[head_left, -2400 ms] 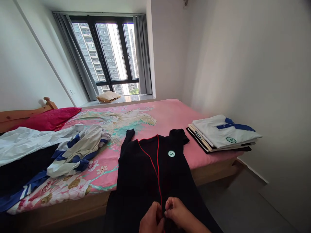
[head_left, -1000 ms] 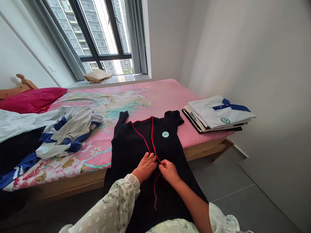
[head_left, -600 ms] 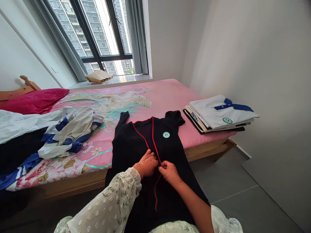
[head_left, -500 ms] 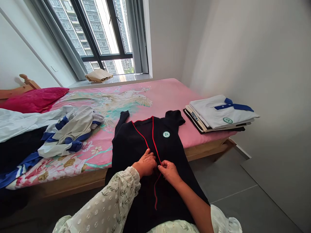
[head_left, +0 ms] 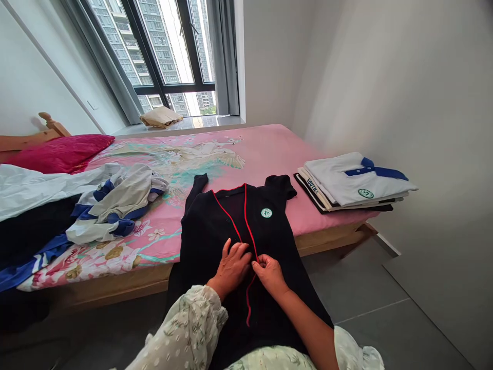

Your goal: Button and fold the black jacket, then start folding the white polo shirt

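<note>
A black cardigan [head_left: 215, 231] with red-trimmed front edges and a round green-and-white badge lies face up, its upper part on the bed and its lower part reaching down towards my lap. My left hand [head_left: 231, 267] is at the middle of the front opening, its fingertips bent onto the edge and the outer fingers slightly raised. Close beside it, my right hand [head_left: 270, 272] pinches the red-trimmed edge between thumb and forefinger. Below the hands the red trim hangs in a loose curve. Whatever lies under the left fingertips is hidden.
Folded shirts [head_left: 358, 180] are stacked at the bed's right corner. Crumpled clothes [head_left: 115, 205] lie on the left, near a dark pink pillow [head_left: 65, 154]. The pink flowered bed [head_left: 265, 144] has a wooden frame edge [head_left: 115, 285]. A beige folded cloth [head_left: 160, 117] rests on the windowsill.
My left hand's outer fingers have lifted and spread a little, and its wrist has shifted slightly. The right hand keeps its pinch. The whole view has moved a little.
</note>
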A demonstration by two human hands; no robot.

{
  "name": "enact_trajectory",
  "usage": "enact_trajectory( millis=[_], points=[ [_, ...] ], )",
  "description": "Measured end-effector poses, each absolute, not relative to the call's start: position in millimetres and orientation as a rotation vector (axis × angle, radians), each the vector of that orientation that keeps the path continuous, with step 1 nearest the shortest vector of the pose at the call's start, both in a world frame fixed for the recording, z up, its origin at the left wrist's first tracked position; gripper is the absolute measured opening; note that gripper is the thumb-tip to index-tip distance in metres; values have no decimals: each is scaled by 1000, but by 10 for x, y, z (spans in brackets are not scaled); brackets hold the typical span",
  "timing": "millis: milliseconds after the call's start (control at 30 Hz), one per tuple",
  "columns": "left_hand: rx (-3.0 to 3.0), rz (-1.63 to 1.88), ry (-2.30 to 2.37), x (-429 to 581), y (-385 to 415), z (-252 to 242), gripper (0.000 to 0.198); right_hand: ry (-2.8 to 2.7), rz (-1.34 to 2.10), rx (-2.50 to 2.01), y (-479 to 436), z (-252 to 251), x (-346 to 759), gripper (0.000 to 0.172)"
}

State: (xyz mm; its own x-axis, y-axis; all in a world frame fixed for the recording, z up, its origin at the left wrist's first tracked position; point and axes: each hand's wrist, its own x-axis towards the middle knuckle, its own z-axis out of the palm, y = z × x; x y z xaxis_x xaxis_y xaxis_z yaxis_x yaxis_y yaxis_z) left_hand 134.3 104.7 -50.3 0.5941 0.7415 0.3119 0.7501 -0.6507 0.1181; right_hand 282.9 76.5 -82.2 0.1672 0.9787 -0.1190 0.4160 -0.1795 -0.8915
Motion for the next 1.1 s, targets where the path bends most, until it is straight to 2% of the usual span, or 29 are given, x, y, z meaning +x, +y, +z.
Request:
enact_trajectory(
  millis=[167,367,633,1100],
  points=[
    [-2465,-619,-1850,1205,729,-465,16,-1355,993,-1716,767,-827,2806,19],
    [-2504,-573,-1889,1268,656,-617,19,-1440,1000,-1695,748,-827,2798,21],
    [-2533,-649,-2007,1376,834,-653,12,-1546,935,-1684,730,-770,2815,20],
    [-2762,-1213,-2396,1300,844,-592,13,-1632,884,-1601,670,-694,2786,21]
  ],
)
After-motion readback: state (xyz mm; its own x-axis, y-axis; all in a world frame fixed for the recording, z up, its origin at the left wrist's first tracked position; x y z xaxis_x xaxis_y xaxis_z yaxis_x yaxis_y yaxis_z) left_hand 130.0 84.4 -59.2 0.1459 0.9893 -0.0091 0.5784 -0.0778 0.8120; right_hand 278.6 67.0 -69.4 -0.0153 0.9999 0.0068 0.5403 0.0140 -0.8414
